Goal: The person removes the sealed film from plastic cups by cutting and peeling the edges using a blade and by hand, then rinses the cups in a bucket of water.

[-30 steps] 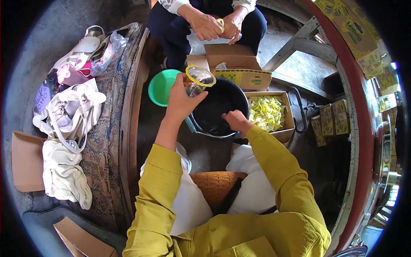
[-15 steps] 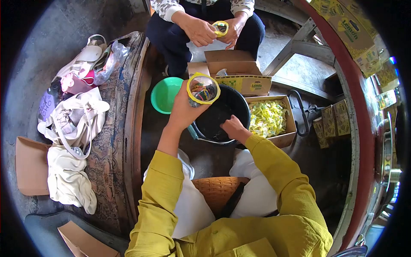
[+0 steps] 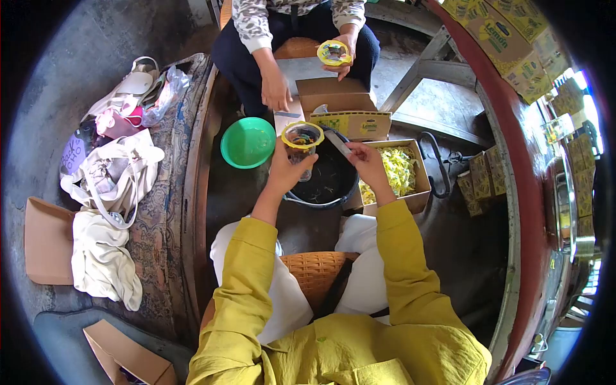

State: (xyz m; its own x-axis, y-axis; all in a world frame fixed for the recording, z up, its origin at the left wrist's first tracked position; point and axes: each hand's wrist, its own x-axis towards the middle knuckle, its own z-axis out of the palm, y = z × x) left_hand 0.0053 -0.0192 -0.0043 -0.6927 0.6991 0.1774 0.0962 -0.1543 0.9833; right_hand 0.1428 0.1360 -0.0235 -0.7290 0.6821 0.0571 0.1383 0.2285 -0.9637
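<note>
My left hand (image 3: pixel 282 172) is wrapped round a clear plastic cup (image 3: pixel 303 135) with a yellow rim and dark, mixed contents showing at its top. The cup stands upright over the left side of a black bucket (image 3: pixel 324 183). Between the fingers of my right hand (image 3: pixel 369 162) is a flat, greyish strip (image 3: pixel 337 142), which slants up to the left over the bucket. I cannot make out what the strip is. Light scraps lie inside the bucket. Close to my right hand is a carton of yellow wrappers (image 3: pixel 399 172).
Across from me, a person's hand (image 3: pixel 346 56) holds a similar yellow-rimmed cup (image 3: pixel 334 53); their other hand (image 3: pixel 276 91) hovers near another flat strip (image 3: pixel 289 115). A green basin (image 3: pixel 246 142) and an open lemon carton (image 3: pixel 356 123) stand by the bucket. Bags (image 3: pixel 115 173) lie on the left bench.
My right hand has come up out of the bucket area with the flat strip in it. My left hand has lowered the cup slightly. The other person's hands have moved apart.
</note>
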